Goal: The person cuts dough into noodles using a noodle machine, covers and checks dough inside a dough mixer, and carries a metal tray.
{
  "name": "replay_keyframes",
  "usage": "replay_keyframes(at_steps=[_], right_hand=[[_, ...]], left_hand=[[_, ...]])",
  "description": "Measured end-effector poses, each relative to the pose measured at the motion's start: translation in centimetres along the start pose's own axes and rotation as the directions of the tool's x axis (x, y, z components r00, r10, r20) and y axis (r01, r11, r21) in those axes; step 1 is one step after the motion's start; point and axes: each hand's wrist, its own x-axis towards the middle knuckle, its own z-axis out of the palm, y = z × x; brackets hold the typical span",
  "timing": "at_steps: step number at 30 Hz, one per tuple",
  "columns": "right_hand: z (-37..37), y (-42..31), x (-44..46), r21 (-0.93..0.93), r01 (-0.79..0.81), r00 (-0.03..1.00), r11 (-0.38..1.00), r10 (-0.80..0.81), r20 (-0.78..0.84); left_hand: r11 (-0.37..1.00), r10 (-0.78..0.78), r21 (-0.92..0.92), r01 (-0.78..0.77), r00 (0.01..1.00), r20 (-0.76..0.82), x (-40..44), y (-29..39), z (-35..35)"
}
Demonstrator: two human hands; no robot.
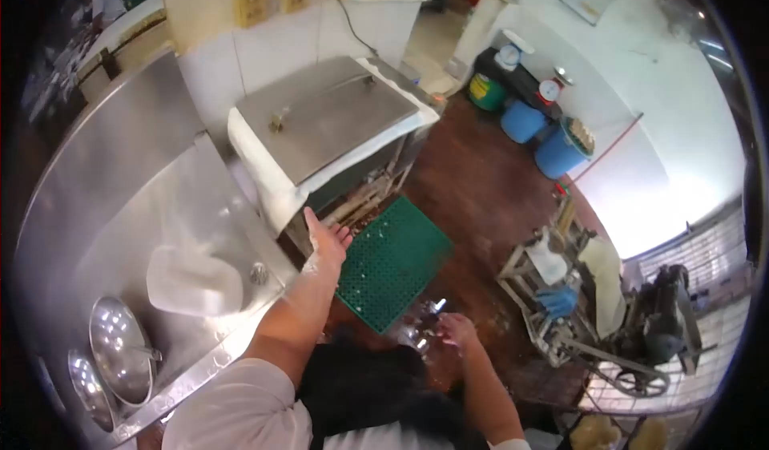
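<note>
My left hand [327,243] stretches forward over the near edge of the green mat [398,264], with fingers apart and nothing in it. White residue or wet shine shows on its wrist. My right hand [458,330] hangs lower, beside some shiny metal-looking pieces [418,334] too blurred to name. Its fingers are small and smeared, so I cannot tell if they grip any of these. To the left, a steel sink [192,185] holds a pale translucent slab or tray [195,282] and a round metal bowl or lid [120,350].
A steel-topped chest [340,117] with white cloth at its edges stands ahead. Blue tubs [558,152] and dial scales [549,89] line the right wall. A machine with a wheel [641,382] and a blue glove [557,301] are at right. The brown floor [489,201] looks wet.
</note>
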Motion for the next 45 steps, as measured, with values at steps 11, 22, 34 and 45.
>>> replay_keyframes(at_steps=[11,22,34,45], right_hand=[[1.9,-26.8,22.3,-0.067,0.049,0.945,0.997,-0.025,0.325],[12.6,-43.9,33.8,0.247,-0.225,0.819,0.942,0.046,0.572],[13.0,-46.5,34.9,-0.039,-0.001,0.925,0.999,0.016,0.379],[11.9,-48.4,35.3,-0.257,0.230,0.937,0.939,-0.142,0.319]], left_hand=[[0.922,0.162,-0.306,-0.236,0.955,-0.248,8.4,3.5,0.3],[0.787,0.314,-0.356,-0.504,0.823,-0.473,7.2,4.7,2.9],[0.847,0.381,-0.048,-0.530,0.667,-0.640,5.4,6.0,5.0],[0.915,0.316,0.024,-0.403,0.676,-0.666,4.7,7.4,5.1]])
